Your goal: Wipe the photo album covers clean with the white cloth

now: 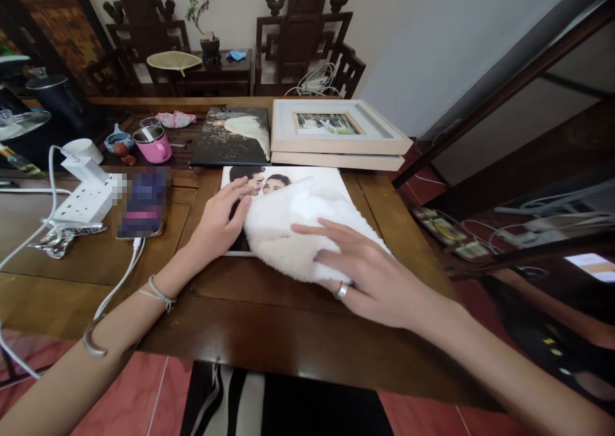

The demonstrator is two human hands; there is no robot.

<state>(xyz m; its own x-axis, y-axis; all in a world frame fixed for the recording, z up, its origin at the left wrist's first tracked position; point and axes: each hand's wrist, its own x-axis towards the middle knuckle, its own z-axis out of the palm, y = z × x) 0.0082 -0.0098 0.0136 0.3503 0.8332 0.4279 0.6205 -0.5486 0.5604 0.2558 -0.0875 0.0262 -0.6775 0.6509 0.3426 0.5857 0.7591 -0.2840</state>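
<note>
A white fluffy cloth [278, 231] is spread over much of a photo panel [302, 173] lying flat on the wooden table. Two people's heads are printed on the part of the panel that shows. My right hand [368, 266], with a ring on one finger, grips the cloth from above, some fingers spread on top and others sunk in its folds. At the panel's left side rests my left hand [223, 215], its fingers stretched out and touching the surface beside the cloth. The cloth hides the panel's lower right part.
Behind the panel lie a dark photo board [233, 135] and stacked pale picture frames [377, 132]. To the left are a pink mug [154, 148], a charging phone [143, 202], a white power strip [91, 199] and loose cables. The wooden table [288, 333] ends close to my body.
</note>
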